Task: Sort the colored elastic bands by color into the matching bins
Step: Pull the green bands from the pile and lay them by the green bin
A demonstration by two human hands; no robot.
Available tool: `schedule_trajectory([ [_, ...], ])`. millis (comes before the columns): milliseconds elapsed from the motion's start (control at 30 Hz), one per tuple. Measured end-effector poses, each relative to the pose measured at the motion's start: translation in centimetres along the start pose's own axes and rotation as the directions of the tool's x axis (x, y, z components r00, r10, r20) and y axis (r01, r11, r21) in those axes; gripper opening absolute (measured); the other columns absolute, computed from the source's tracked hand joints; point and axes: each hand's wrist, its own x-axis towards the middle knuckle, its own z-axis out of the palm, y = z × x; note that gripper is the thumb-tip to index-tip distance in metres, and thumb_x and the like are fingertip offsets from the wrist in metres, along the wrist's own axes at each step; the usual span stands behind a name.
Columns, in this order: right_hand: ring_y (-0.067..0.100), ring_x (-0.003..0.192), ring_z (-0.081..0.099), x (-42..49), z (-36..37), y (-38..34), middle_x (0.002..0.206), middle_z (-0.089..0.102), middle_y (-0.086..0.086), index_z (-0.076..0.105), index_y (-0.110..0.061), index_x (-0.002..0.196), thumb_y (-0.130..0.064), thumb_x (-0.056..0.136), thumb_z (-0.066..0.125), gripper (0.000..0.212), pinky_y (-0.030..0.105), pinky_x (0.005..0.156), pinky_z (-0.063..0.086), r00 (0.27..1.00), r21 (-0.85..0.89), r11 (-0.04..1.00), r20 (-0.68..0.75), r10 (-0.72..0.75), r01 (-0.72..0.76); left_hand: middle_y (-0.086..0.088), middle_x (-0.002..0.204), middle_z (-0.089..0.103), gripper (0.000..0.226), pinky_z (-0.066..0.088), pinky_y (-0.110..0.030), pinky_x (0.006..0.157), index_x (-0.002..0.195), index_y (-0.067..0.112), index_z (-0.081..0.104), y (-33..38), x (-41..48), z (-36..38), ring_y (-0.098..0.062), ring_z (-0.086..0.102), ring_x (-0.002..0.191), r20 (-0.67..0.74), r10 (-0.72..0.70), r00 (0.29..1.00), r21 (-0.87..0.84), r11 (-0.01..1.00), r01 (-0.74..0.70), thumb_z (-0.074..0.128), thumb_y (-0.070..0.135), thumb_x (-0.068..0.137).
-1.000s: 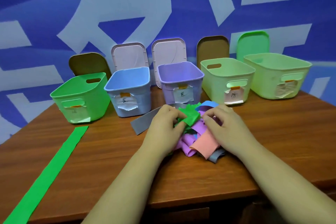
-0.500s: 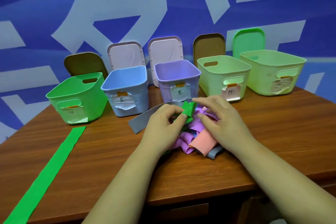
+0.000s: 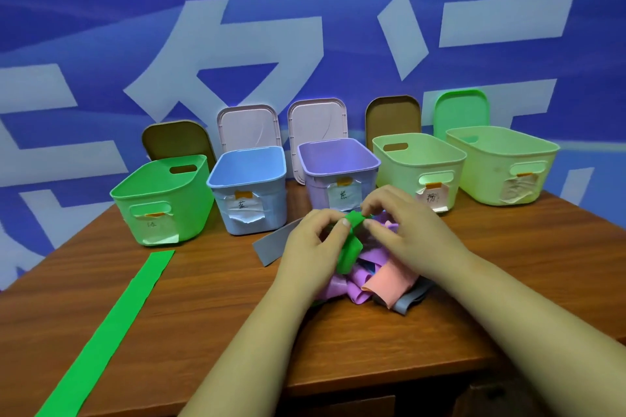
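The green band (image 3: 350, 240) now rises higher off the pile (image 3: 372, 281), its top pinched between left hand (image 3: 315, 244) and right hand (image 3: 406, 234), its length hanging down; the green bin (image 3: 159, 193) sits well left, nearer the left hand

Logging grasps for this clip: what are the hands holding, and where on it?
Both the left hand and right hand pinch the green band at its raised top end.

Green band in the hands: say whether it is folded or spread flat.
Folded: the green band is doubled over, pinched at its top by the left hand and right hand.
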Motion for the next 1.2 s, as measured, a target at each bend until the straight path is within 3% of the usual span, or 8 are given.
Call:
schedule_trajectory([
  [333, 0.013, 0.093, 0.057, 5.0, -5.6, -4.5, 0.099, 0.059, -0.011, 0.061, -0.021, 0.099, -0.033, 0.097, 0.057, 0.013, 0.037, 0.084, 0.049, 0.978, -0.098, 0.977, -0.069, -0.195, 0.188, 0.006, 0.073, 0.06, 0.024, 0.044, -0.035, 0.068, 0.086, 0.021, 0.071, 5.2, 4.5, -2.7, -0.011, 0.052, 0.071, 0.019, 0.032, 0.999, -0.104, 0.994, -0.03, 0.058, 0.029, 0.104],
  [500, 0.01, 0.092, 0.063, 8.1, -8.4, -6.8, 0.095, 0.066, -0.011, 0.065, -0.023, 0.096, -0.02, 0.094, 0.069, 0.005, 0.036, 0.084, 0.052, 0.975, -0.037, 0.991, -0.176, -0.132, 0.128, 0.007, 0.072, 0.059, 0.026, 0.047, -0.021, 0.064, 0.087, 0.016, 0.068, 7.4, 6.1, -3.6, -0.007, 0.052, 0.067, 0.025, 0.032, 0.999, -0.194, 0.981, -0.027, 0.059, 0.031, 0.106],
  [600, 0.007, 0.082, 0.066, 9.8, -10.0, -8.1, 0.087, 0.07, -0.011, 0.066, -0.025, 0.092, -0.021, 0.094, 0.071, 0.007, 0.036, 0.08, 0.056, 0.969, 0.079, 0.997, -0.247, -0.008, 0.028, -0.008, 0.093, 0.073, 0.033, 0.058, -0.054, 0.093, 0.099, 0.019, 0.075, 7.4, 7.1, -4.0, -0.026, 0.065, 0.09, 0.074, 0.012, 0.997, -0.334, 0.943, 0.014, 0.068, 0.051, 0.094],
  [667, 0.008, 0.074, 0.063, 10.7, -11.0, -8.9, 0.084, 0.07, -0.009, 0.065, -0.025, 0.091, -0.022, 0.094, 0.071, 0.007, 0.034, 0.074, 0.054, 0.962, 0.139, 0.99, -0.271, 0.04, -0.002, -0.016, 0.104, 0.076, 0.029, 0.054, -0.064, 0.1, 0.104, 0.018, 0.076, 7.3, 7.3, -4.1, -0.03, 0.068, 0.099, 0.075, 0.006, 0.997, -0.376, 0.926, 0.022, 0.072, 0.043, 0.092],
  [800, 0.009, 0.075, 0.062, 12.4, -12.7, -10.4, 0.085, 0.071, -0.007, 0.066, -0.023, 0.092, -0.021, 0.094, 0.071, 0.005, 0.03, 0.073, 0.052, 0.96, 0.158, 0.987, -0.273, 0.067, -0.024, -0.009, 0.108, 0.079, 0.013, 0.057, -0.043, 0.096, 0.109, 0.013, 0.075, 7.3, 6.8, -3.8, -0.018, 0.071, 0.1, 0.048, 0.046, 0.998, -0.353, 0.935, -0.026, 0.065, 0.007, 0.102],
  [967, 0.021, 0.082, 0.066, 14.0, -13.9, -11.1, 0.09, 0.073, -0.001, 0.068, -0.022, 0.093, -0.021, 0.093, 0.071, 0.002, 0.038, 0.079, 0.056, 0.952, 0.23, 0.972, -0.285, 0.109, -0.043, -0.001, 0.105, 0.079, 0.021, 0.059, -0.041, 0.092, 0.109, 0.023, 0.076, 7.3, 5.9, -3.5, -0.02, 0.072, 0.099, 0.051, 0.014, 0.999, -0.277, 0.961, 0.001, 0.055, 0.018, 0.108],
  [1133, 0.005, 0.071, 0.056, 15.2, -14.8, -11.6, 0.087, 0.069, 0.001, 0.069, -0.015, 0.097, -0.02, 0.096, 0.071, 0.005, 0.021, 0.069, 0.049, 0.937, 0.267, 0.963, -0.328, 0.121, -0.031, 0.001, 0.108, 0.08, 0.031, 0.057, -0.032, 0.09, 0.116, 0.022, 0.075, 7.8, 5.1, -3.6, -0.014, 0.073, 0.099, 0.065, -0.01, 0.998, -0.279, 0.96, 0.028, 0.044, 0.023, 0.113],
  [1200, 0.004, 0.072, 0.056, 15.6, -14.9, -11.6, 0.083, 0.066, -0.006, 0.069, -0.014, 0.098, -0.02, 0.095, 0.071, 0.007, 0.025, 0.071, 0.05, 0.932, 0.295, 0.955, -0.334, 0.144, -0.042, 0.001, 0.107, 0.08, 0.034, 0.058, -0.032, 0.089, 0.116, 0.022, 0.076, 7.9, 4.6, -3.7, -0.011, 0.071, 0.096, 0.093, -0.037, 0.995, -0.315, 0.947, 0.064, 0.043, 0.03, 0.114],
])
